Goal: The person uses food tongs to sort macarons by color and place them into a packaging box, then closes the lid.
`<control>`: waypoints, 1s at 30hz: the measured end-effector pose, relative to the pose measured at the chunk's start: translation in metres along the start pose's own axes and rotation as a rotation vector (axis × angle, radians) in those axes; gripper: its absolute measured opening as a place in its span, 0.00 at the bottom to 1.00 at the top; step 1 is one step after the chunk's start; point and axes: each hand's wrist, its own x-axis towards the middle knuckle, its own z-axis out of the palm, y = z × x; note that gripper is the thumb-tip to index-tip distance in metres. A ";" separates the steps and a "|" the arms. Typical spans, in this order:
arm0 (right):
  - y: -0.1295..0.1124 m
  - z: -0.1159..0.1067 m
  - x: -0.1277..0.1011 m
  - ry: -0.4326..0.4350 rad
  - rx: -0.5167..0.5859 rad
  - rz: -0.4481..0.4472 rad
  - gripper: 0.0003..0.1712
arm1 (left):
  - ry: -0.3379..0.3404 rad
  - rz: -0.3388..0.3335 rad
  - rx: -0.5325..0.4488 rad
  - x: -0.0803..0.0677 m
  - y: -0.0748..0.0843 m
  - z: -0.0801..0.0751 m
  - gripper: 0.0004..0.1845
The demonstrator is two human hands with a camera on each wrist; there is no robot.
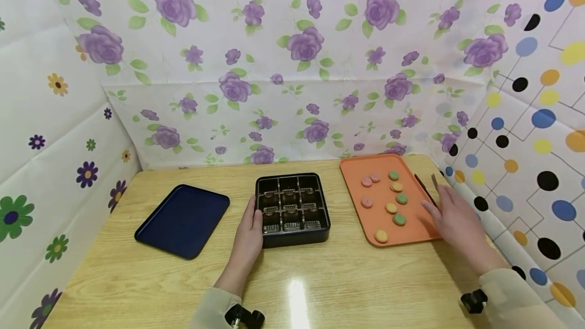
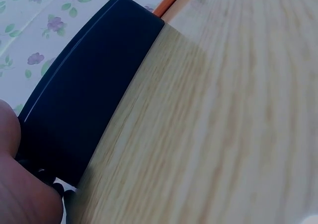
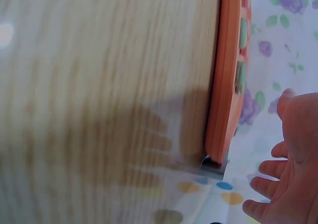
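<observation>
A black box (image 1: 292, 235) with several small compartments stands mid-table. My left hand (image 1: 249, 225) rests along its left wall, fingers fairly straight; the left wrist view shows that hand (image 2: 25, 184) at the near end of the box's dark side (image 2: 94, 85). Over on the right, an orange tray (image 1: 365, 166) carries pink, green and yellow macarons (image 1: 396, 187). Dark tongs (image 1: 425, 189) lie at the tray's right edge, their two tips apart. My right hand (image 1: 461, 222) is over their near part, which it hides. In the right wrist view its fingers (image 3: 271, 168) are spread and loosely bent.
A dark blue tray (image 1: 185, 222) lies on the left of the wooden table (image 1: 347, 283). Flowered cloth (image 1: 274, 116) stands along the back edge, and a dotted sheet (image 1: 521, 166) borders the right side close to my right hand.
</observation>
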 end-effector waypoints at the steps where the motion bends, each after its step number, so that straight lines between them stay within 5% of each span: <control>1: 0.003 0.000 -0.001 -0.009 0.008 0.009 0.49 | 0.001 -0.001 -0.002 -0.001 0.000 0.000 0.32; 12: 0.024 0.001 -0.007 -0.011 0.002 0.021 0.34 | -0.013 -0.002 -0.007 -0.003 0.000 -0.004 0.32; 30: 0.047 0.007 -0.012 -0.120 0.012 0.089 0.37 | -0.025 -0.004 0.006 -0.005 0.000 -0.006 0.32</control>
